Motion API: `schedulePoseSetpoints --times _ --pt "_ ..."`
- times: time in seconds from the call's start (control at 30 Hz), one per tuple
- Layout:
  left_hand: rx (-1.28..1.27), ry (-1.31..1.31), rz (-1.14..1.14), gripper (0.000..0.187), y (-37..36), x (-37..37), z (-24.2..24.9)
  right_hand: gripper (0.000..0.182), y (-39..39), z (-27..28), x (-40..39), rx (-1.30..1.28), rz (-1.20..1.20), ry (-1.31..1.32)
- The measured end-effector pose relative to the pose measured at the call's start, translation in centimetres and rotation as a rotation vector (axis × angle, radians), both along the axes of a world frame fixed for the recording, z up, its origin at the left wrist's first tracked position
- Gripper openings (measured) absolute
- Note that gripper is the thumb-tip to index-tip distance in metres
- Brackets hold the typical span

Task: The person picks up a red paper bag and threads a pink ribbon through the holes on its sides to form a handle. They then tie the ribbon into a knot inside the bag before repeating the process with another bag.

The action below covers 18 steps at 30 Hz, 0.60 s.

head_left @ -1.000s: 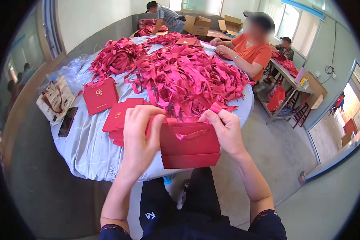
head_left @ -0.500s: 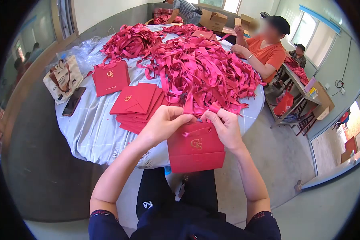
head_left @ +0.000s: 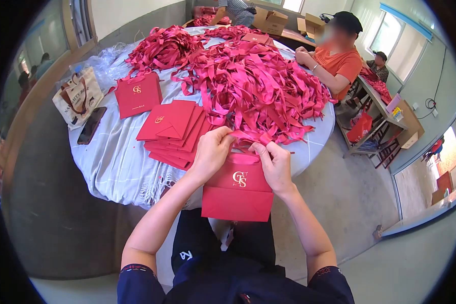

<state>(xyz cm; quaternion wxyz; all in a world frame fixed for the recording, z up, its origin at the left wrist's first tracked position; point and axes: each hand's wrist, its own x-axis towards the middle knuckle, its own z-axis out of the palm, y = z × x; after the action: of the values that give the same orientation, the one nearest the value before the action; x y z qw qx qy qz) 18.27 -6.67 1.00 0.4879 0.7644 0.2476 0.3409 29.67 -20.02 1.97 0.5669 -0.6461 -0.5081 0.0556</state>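
A red paper gift bag (head_left: 236,203) with a gold logo hangs in front of me at the table's near edge, its lower part folded. Above its top edge, a pinkish-red ribbon (head_left: 244,136) stretches between my two hands. My left hand (head_left: 211,156) pinches one end of it between thumb and fingers. My right hand (head_left: 276,168), also closed in a pinch, grips the ribbon near the bag's upper right corner. How the ribbon joins the bag is partly covered by my fingers. Just beyond lies a big heap of ribbons (head_left: 258,86).
Left of my hands are a stack of flat red bags (head_left: 168,121), an upright red bag (head_left: 138,95), a phone (head_left: 91,125) and a canvas tote (head_left: 78,99) on the cloth-covered table (head_left: 111,169). A person in orange (head_left: 338,66) sits at the right side.
The ribbon is now drawn out wider between my hands, and my left hand has risen slightly. The bag has shifted a little left, its folded bottom turning more toward me.
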Motion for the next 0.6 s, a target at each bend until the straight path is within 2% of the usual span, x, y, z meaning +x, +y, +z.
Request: schedulePoseSetpoints --times 0.13,0.2,0.27,0.33,0.4,0.47,0.53,0.6 --pt "0.051 0.056 0.015 0.016 0.2 -0.1 -0.3 0.019 0.2 -0.9 0.1 -0.019 -0.008 0.02" --pt "-0.005 0.066 0.006 0.016 0.0 -0.2 -0.2 0.018 0.2 -1.3 0.0 0.013 -0.019 0.025" --pt "-0.023 0.065 -0.029 0.015 0.6 -0.3 -0.8 0.018 -0.1 -1.1 -0.1 -0.088 -0.02 0.066" --pt "-0.04 0.069 -0.066 0.017 0.2 -0.3 -0.2 0.017 -0.3 -0.5 0.3 -0.079 -0.022 0.039" --pt "0.334 -0.073 0.177 0.033 -1.3 -0.9 1.2 0.019 -0.8 1.1 0.6 -0.042 -0.038 0.069" --pt "0.598 -0.076 0.241 0.047 -3.9 -2.4 4.6 0.021 -1.8 3.7 0.7 0.019 -0.076 0.068" --pt "0.784 -0.153 0.118 0.056 -5.9 -3.4 5.7 0.022 -2.7 6.1 0.0 0.076 -0.102 0.071" --pt "0.767 -0.095 0.033 0.073 -8.3 -4.0 7.0 0.024 -3.3 7.8 -1.0 0.198 -0.21 0.068"
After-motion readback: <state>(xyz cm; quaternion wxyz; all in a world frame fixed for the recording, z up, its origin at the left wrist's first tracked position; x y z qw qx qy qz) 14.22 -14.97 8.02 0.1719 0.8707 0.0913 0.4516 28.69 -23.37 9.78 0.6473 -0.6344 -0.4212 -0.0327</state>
